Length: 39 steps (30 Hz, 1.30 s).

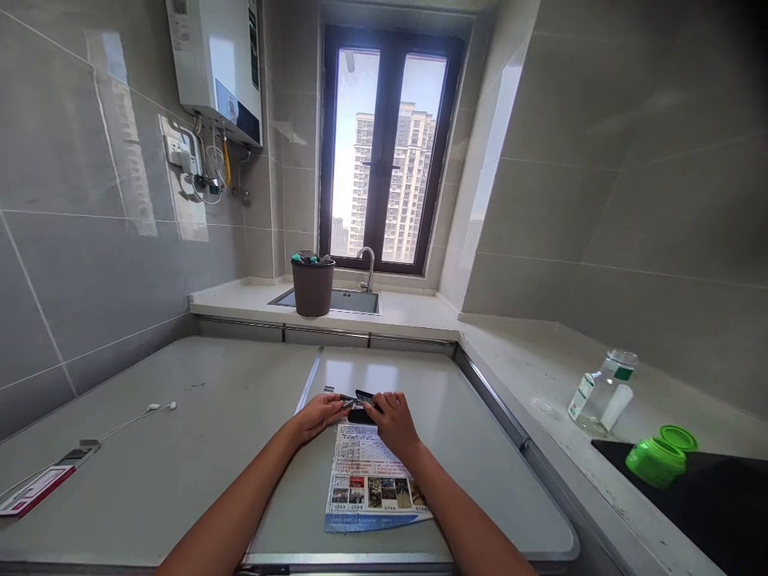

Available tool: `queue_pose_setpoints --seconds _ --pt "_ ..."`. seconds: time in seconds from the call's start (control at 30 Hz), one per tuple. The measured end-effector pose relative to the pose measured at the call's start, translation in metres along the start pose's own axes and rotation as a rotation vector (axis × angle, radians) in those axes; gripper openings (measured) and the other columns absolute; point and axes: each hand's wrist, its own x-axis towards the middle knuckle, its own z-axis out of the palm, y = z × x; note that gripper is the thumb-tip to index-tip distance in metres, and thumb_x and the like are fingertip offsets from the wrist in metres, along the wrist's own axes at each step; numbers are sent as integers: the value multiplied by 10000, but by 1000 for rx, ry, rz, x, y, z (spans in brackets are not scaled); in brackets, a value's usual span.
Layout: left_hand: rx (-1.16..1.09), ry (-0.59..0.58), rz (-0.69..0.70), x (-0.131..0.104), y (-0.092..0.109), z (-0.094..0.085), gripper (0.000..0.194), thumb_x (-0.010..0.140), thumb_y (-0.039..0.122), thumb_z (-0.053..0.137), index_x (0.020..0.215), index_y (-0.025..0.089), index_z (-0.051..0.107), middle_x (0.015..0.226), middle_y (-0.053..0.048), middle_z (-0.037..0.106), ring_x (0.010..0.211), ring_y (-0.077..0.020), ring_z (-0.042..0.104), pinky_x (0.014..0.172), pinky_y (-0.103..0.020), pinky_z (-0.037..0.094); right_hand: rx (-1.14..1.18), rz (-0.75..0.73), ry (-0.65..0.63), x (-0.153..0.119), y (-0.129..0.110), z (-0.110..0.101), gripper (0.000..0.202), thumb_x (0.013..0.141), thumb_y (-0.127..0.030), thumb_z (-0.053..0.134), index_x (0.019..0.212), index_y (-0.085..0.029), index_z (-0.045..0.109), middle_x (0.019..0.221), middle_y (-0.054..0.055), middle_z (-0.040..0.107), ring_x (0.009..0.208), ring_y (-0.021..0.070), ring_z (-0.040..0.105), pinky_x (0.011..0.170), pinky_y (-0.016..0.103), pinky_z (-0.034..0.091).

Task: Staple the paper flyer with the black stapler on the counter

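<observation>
My right hand [393, 420] is closed around a small black stapler [360, 416], which looks opened up, its upper arm raised from the base. From the other side, the fingers of my left hand [319, 416] pinch a thin dark metallic part of it. The fingers cover some of the stapler, so its inner parts are hard to make out. Just beyond my left fingers lie small grey strips [329, 389], which look like staples. A printed leaflet [375, 480] with text and photos lies below my hands, partly under my right forearm.
White wired earphones [162, 407] and a red-and-white box [39, 490] lie to the left. A brown bin [313, 290] stands beside the sink [354, 301]. On the right counter are a glass jar [600, 396] and an open green container [657, 460].
</observation>
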Motion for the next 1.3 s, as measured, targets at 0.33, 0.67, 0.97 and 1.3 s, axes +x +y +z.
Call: queue_pose_setpoints --seconds 0.33,0.67,0.97,1.3 --pt "67 37 7 -1 -1 1 425 777 343 947 1087 113 772 1196 -154 778 1099 -219 754 1062 -314 541 39 4 28 4 0 -3 412 893 -14 601 1216 -242 720 1086 98 685 986 253 523 885 414 321" --pt "632 244 341 2 0 12 447 799 514 868 1068 174 759 1017 -122 770 983 -281 729 969 -439 568 238 406 53 2 6 -5 506 761 23 640 1160 -259 774 1027 79 639 987 259 511 846 379 356" --pt "1238 -210 385 -9 -2 20 367 1062 412 536 1318 283 765 1453 -91 678 1377 -279 600 1197 -450 439 354 702 43 -1 23 -6 492 735 26 636 1091 -254 828 993 72 670 995 262 556 883 362 447" --pt "1330 -234 420 -7 1 20 158 1003 321 632 991 226 759 1075 -71 739 1058 -239 651 951 -343 481 574 774 17 3 21 -4 315 758 -55 741 1004 -228 839 955 71 705 970 259 639 882 343 510"
